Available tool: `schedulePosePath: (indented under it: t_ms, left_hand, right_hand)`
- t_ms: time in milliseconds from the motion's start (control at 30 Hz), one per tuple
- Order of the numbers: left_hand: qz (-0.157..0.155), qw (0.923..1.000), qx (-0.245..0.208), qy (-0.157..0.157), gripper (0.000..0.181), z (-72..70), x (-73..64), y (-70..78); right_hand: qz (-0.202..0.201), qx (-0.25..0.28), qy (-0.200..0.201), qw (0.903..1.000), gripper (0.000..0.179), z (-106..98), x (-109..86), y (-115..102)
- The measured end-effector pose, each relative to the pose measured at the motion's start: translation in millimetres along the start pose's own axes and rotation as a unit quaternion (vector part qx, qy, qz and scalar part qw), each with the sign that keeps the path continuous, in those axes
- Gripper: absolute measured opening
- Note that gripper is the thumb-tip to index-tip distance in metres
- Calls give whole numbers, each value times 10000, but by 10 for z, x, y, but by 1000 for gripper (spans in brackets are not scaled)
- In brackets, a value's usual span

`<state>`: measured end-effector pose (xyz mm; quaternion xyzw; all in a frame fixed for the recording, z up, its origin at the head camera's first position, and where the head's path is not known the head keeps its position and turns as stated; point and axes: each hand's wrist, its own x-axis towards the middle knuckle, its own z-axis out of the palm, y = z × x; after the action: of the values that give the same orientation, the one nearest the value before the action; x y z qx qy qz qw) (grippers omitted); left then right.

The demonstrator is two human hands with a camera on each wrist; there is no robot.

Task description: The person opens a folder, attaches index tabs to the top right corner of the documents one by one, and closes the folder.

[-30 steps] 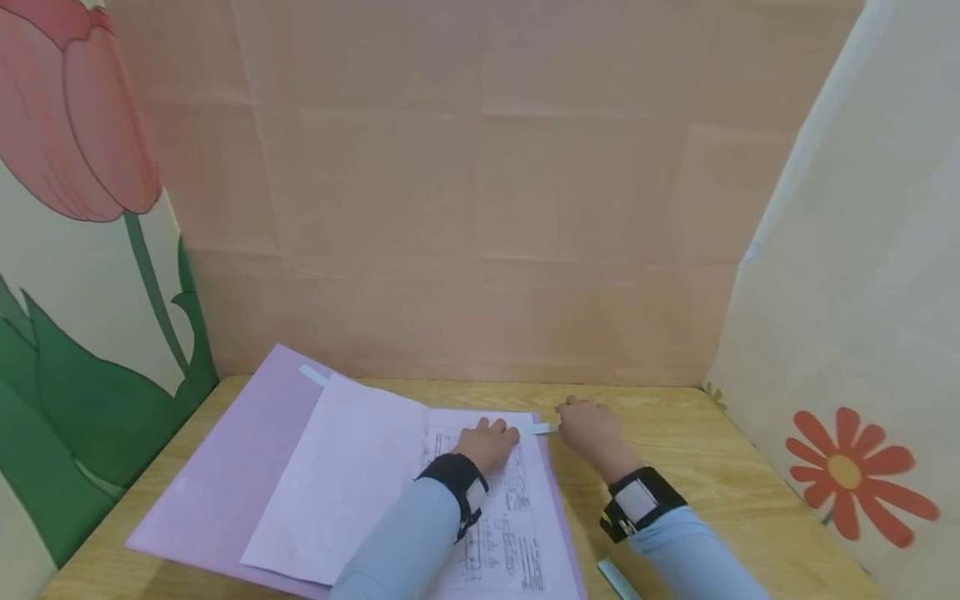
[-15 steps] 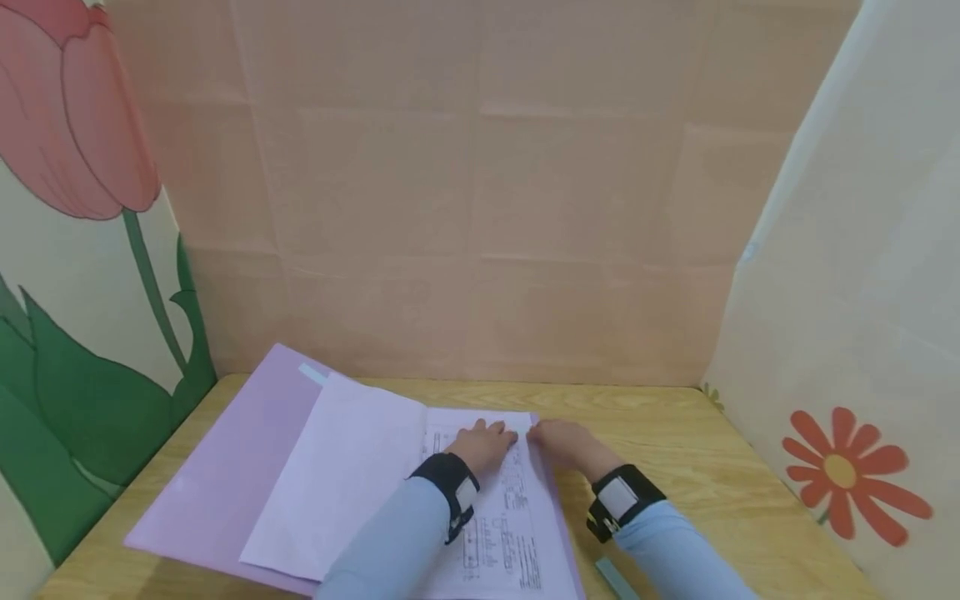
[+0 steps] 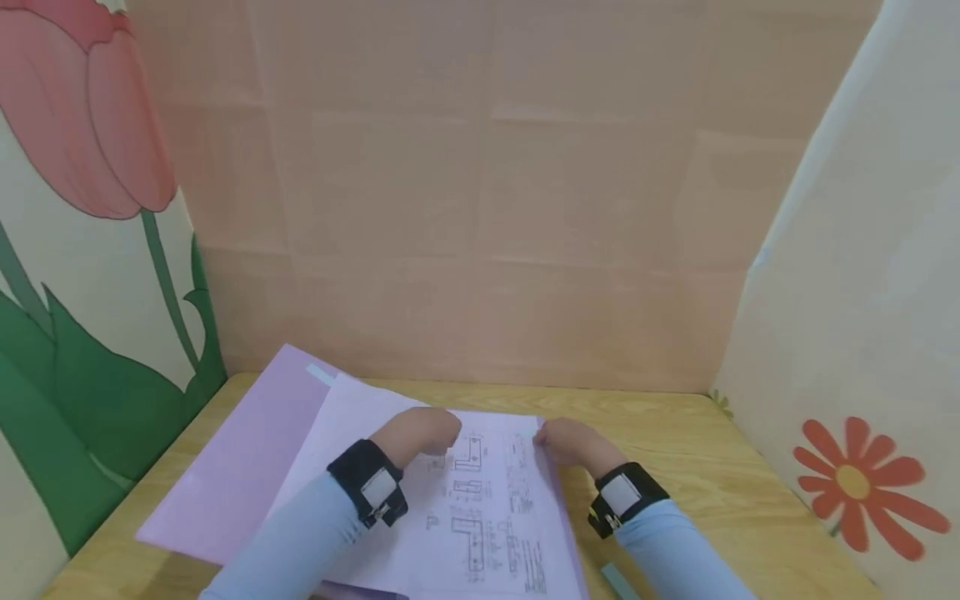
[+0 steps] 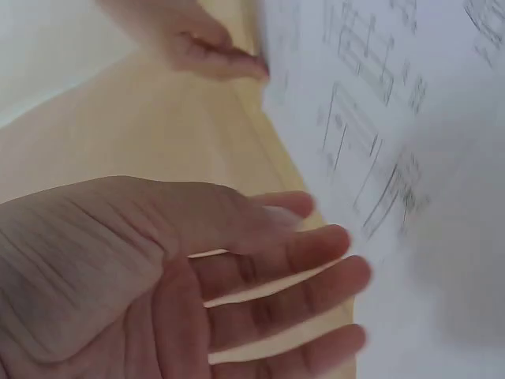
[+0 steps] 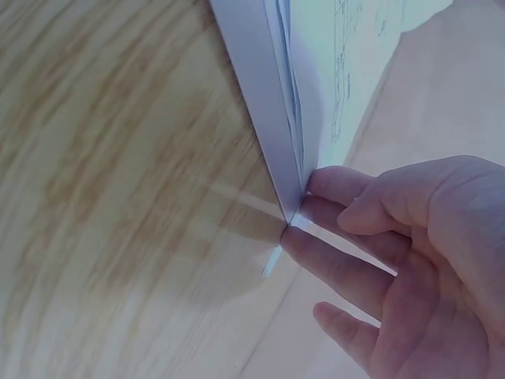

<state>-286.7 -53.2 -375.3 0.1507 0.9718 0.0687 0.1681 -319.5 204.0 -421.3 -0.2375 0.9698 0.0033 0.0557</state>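
A purple folder [image 3: 217, 483] lies spread on the table, with a white sheet [image 3: 367, 408] turned to the left and a printed page of line drawings [image 3: 543, 517] at the right. Over the inner part of these papers is my left hand [image 3: 416, 433]; in the left wrist view its fingers [image 4: 308, 296] are extended and slightly apart, near the page edge. My right hand [image 3: 576, 443] is at the folder's upper right corner. In the right wrist view its fingertips [image 5: 319, 181] touch the edges of the stacked sheets, beside a small pale strip [image 5: 272, 262] sticking out.
A narrow grey-green strip [image 3: 618, 581] lies on the wooden table [image 3: 660, 425] near the right forearm. Another pale strip [image 3: 321, 373] is on the folder's upper left cover. A brown backdrop [image 3: 480, 208] stands behind, with flower-printed sheets at both sides.
My left hand has moved left off the printed page, and more of its drawings show. My right hand has come left from beyond the corner, bringing the pale strip to the page edge.
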Motion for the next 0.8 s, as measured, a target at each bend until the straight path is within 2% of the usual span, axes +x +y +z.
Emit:
schedulePosePath:
  t_ms: [100, 167, 200, 400, 600, 667, 800]
  left_hand:
    - [-530, 9981, 16, -328, 22, -39, -82, -66]
    - [-808, 9953, -135, -517, 25, 1, -124, -112]
    - [-848, 9946, -158, -583, 27, 36, -139, -138]
    - [-697, 9942, -226, -790, 32, 285, -126, -286]
    - [-689, 9935, -356, -830, 26, 337, -73, -338]
    - [-694, 9933, -371, -846, 27, 324, -74, -330]
    - [-757, 9922, -449, -877, 34, 290, -115, -290]
  right_hand:
    - [192, -37, -43, 9998, 25, -15, -14, 22]
    - [315, -18, -45, 9995, 24, -13, -15, 36]
    - [394, 6, -37, 9992, 24, -10, -15, 40]
    - [641, 192, -101, 9977, 24, 8, 9, 37]
    - [747, 519, -199, 9957, 24, -32, 52, 44]
    - [488, 538, 30, 9974, 23, -54, 60, 65]
    - [-42, 317, 999, 9945, 11, -129, 10, 88]
